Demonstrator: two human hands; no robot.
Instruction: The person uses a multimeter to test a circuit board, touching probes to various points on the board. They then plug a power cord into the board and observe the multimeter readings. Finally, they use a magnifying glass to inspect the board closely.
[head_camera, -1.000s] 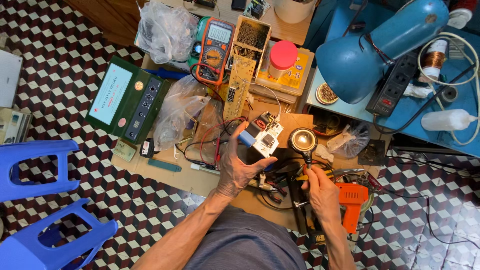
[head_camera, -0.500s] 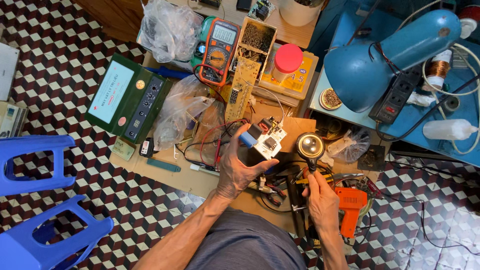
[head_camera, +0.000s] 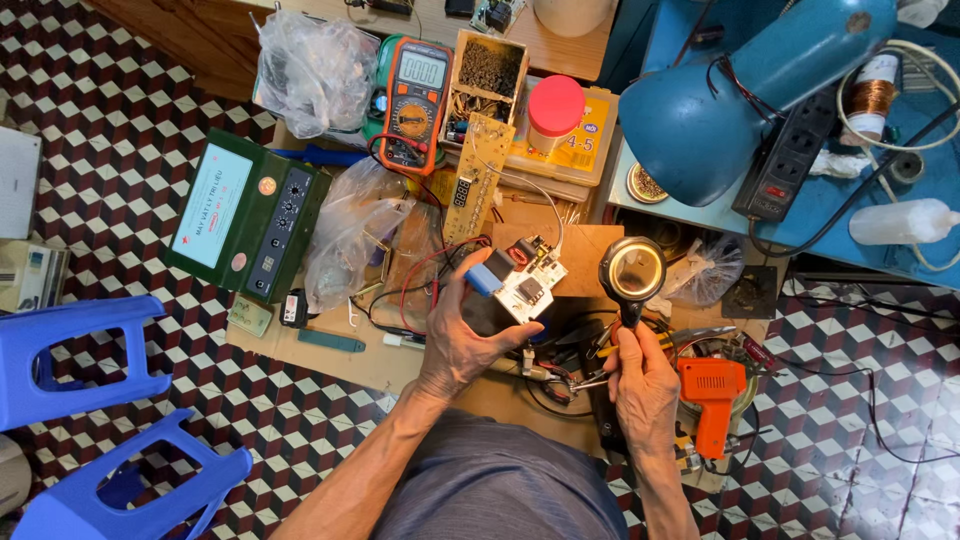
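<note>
The left hand (head_camera: 462, 335) has its grip clenched around a small circuit board (head_camera: 522, 283), thumb on the near edge and fingers curled behind the blue component at its left end; the board is held tilted above the middle of the cardboard sheet (head_camera: 345, 365) that lies on the tiled floor (head_camera: 130, 110). A thin white wire runs up from the board toward a long yellow circuit strip (head_camera: 478, 178). The right hand (head_camera: 642, 380) is closed around the black handle of a round magnifying glass (head_camera: 632, 270), held upright just to the right of the board without touching it.

Beneath both hands lie pliers (head_camera: 640, 345) with red and yellow handles among red and black leads. Just right of the right hand an orange soldering gun (head_camera: 712, 392) rests at the cardboard's right edge. Near the far edge sit an orange multimeter (head_camera: 417, 92), a box of small parts (head_camera: 487, 75) and a red-lidded jar (head_camera: 555, 105). A green metal-cased device (head_camera: 250, 215) stands at the cardboard's left edge, with clear plastic bags (head_camera: 345, 240) beside it. A blue desk lamp (head_camera: 740, 85) and a black power strip (head_camera: 785, 155) sit on a blue stand to the right. Two blue plastic stools (head_camera: 90, 420) stand on the floor at the left.
</note>
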